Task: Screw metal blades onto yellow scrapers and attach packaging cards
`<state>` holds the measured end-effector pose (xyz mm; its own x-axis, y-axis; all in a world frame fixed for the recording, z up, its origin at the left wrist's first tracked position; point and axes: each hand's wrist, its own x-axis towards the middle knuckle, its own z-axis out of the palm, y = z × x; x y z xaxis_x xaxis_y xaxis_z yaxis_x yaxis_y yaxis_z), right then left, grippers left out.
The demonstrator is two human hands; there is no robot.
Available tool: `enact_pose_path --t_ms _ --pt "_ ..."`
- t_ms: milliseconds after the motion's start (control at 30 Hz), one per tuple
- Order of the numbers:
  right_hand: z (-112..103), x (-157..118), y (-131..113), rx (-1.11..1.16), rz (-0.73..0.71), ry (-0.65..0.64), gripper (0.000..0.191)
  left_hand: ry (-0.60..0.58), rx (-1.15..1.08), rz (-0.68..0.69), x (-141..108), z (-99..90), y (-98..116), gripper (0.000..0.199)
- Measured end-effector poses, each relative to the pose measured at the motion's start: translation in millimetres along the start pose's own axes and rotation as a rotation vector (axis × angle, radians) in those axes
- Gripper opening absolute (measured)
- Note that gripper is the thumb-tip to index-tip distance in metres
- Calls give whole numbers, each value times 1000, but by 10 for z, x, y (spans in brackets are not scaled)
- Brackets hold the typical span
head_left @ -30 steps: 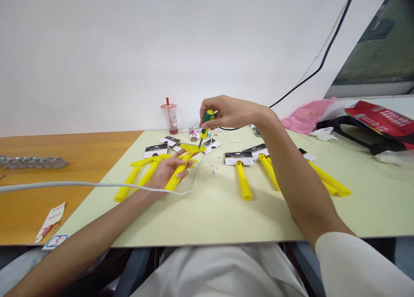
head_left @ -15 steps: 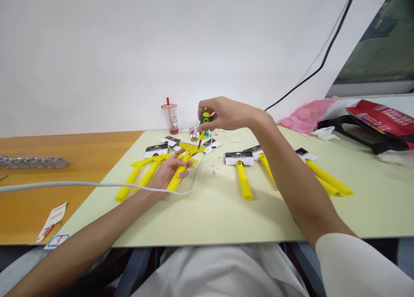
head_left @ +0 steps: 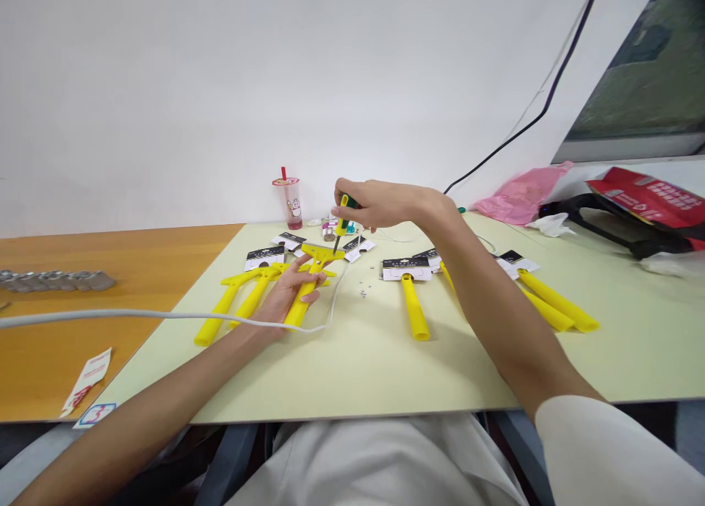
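The person's left hand [head_left: 286, 291] is closed around the handle of a yellow scraper [head_left: 315, 268], held over the pale table [head_left: 358, 377] with its wide head facing the wall [head_left: 165, 109]. The right hand [head_left: 371, 201] grips a green-and-yellow screwdriver [head_left: 342, 224], its shaft pointing down to the right end of that head. A white cable [head_left: 165, 314] crosses in front of the left wrist, passes the scraper's lower end and bends up just right of its head. Two more yellow scrapers [head_left: 215, 318] lie close to the left hand, black-and-white cards [head_left: 265, 258] beyond them. Tiny metal parts [head_left: 363, 293] are scattered to the right of the held scraper, and farther right lies a yellow handle [head_left: 415, 311] with a card at its top. A lidded cup [head_left: 294, 203] with a red straw stands near the wall; a pink bag [head_left: 515, 197] and a red package [head_left: 653, 201] sit at the far right. The right forearm [head_left: 485, 286] covers most of another yellow handle [head_left: 446, 276]. The palm hides part of the screwdriver's grip, and whether its tip sits in a screw cannot be told. Small items behind the screwdriver blur together, and a row of metal pieces [head_left: 55, 280] is cut off at the left edge.
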<state>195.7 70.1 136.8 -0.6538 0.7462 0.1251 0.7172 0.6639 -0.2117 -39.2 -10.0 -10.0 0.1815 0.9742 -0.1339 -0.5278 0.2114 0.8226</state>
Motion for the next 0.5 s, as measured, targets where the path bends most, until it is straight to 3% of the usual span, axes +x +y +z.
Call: enact_pose_path --t_ms 133,333,500 --pt "-6 6 39 -75 25 -53 31 35 -4 -7 -3 19 8 76" --pt "-23 26 9 -139 39 0 37 77 34 -25 -33 80 44 70" --pt "12 27 23 -148 107 -68 40 95 -1 -3 -19 65 41 68"
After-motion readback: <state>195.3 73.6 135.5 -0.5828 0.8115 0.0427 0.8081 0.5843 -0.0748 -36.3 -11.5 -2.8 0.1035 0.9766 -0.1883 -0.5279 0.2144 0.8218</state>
